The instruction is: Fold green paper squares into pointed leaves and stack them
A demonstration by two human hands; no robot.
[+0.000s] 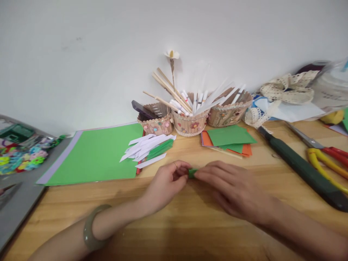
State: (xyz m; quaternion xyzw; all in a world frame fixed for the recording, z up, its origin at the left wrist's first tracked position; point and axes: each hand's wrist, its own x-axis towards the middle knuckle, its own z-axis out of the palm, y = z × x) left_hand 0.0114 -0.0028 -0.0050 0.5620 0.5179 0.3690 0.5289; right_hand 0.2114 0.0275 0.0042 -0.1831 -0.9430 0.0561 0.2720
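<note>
- Pinching a small green paper piece point(192, 173) together over the desk point(185, 232): left hand point(167, 183) and right hand point(231, 190).
- Print on the markers point(187, 99) is too blurred to read.

Grey-green bangle point(94, 228) on L wrist point(119, 217), bare forearms

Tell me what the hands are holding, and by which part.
Both hold one small green paper piece. The left hand pinches its left end and the right hand pinches its right end. Only the middle shows between the fingertips.
</note>
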